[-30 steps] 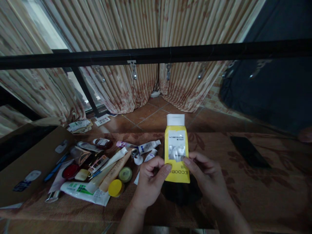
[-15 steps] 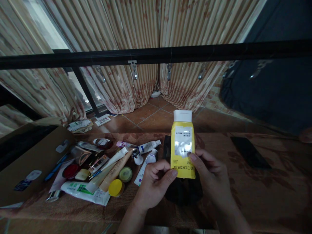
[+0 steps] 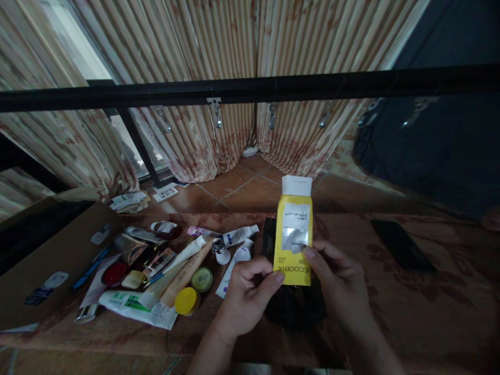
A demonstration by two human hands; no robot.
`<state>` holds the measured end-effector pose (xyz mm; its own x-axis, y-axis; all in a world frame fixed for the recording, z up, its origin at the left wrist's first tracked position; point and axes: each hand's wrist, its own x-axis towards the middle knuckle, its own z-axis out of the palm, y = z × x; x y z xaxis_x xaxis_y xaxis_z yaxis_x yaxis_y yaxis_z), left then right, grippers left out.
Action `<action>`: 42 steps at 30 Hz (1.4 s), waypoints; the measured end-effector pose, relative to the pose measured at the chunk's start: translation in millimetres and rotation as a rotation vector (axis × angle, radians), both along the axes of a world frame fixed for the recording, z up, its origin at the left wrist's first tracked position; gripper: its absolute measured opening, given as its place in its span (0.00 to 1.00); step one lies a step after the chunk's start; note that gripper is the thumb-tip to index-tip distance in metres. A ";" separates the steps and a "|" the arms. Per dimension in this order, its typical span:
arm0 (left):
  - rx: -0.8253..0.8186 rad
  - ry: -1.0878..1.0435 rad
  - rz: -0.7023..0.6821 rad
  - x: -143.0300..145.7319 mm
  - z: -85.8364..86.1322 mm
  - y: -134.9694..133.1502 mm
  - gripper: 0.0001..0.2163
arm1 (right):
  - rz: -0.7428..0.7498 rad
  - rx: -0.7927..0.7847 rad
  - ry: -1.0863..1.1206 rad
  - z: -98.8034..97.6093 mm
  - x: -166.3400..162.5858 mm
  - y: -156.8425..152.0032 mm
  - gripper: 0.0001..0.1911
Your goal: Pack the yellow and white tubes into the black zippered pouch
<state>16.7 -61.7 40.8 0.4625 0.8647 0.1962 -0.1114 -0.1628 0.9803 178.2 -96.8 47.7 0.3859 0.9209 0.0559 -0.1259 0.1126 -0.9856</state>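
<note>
A yellow tube [image 3: 294,237] with a white cap on top is held up in front of me, its printed lettering upside down. My left hand [image 3: 250,291] pinches its lower left corner between thumb and fingers. On the lower right edge, my right hand [image 3: 338,278] grips it with the thumb on the front. Below and behind the tube lies a black bag-like item [image 3: 295,310], partly covered by my hands. Left of my left hand are a yellow-lidded jar [image 3: 186,301], a green-topped jar [image 3: 202,279] and a white tube with purple print [image 3: 233,268].
Several tubes, including a white and green tube [image 3: 136,308], lie beside a cardboard box [image 3: 62,260] on the left. A dark flat rectangle [image 3: 402,245] rests on the cloth-covered table [image 3: 367,312] at right. A black bar [image 3: 242,89] crosses ahead, before striped curtains [image 3: 219,41].
The top of the yellow tube has tipped slightly to the right, and the glare on its label has faded. Both hands keep their hold.
</note>
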 end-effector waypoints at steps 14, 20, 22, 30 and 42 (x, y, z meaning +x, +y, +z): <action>-0.066 -0.104 -0.053 2.5 -5.0 -1.2 0.10 | -0.058 -0.028 -0.024 -3.9 2.0 0.3 0.09; -0.064 -0.108 -0.078 2.4 -3.4 -2.3 0.07 | -0.075 -0.047 0.001 -3.9 1.8 0.4 0.10; -0.050 -0.105 -0.083 2.0 -2.5 -2.2 0.06 | -0.075 -0.050 0.008 -4.5 1.9 -0.1 0.10; -0.015 -0.089 -0.071 1.2 -3.0 -1.2 0.05 | -0.075 -0.047 0.026 -3.2 1.5 1.3 0.11; 0.108 -0.040 0.053 2.1 0.2 -0.6 0.01 | -0.104 -0.046 0.016 -3.8 3.9 2.2 0.10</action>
